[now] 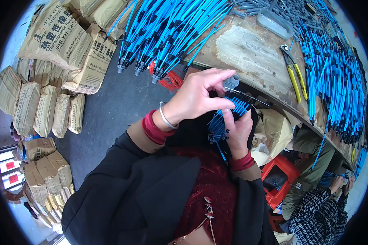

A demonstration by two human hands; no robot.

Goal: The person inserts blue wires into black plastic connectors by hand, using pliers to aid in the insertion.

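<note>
We have our two hands just off the near edge of the table point(249, 45), over our lap. The blue sticks point(238, 107) are there too, on our side of that edge. They lie on a slant, with their black tips up toward the table and the other way down toward us. A thin rod point(255, 99) lies across those tips, sloping down to the right along the table edge. So rod and sticks cross.

Our right hand point(239, 132) is nearer the sticks. It is wrapped on them, thumb on one side and fingers on the other, farther from the table than the tips. Our left hand point(200, 96) is nearer the rod's left end. Its thumb and pointer are spread apart, and we cannot tell if its other fingers pinch the rod. A grey tube point(232, 81) is by that pointer, at the table edge; we cannot tell if they touch.

On the table, the yellow pliers point(295, 77) lie to the right. One blue pile point(163, 32) is at the table's left end, and a second pile point(335, 81) is at its right.
</note>
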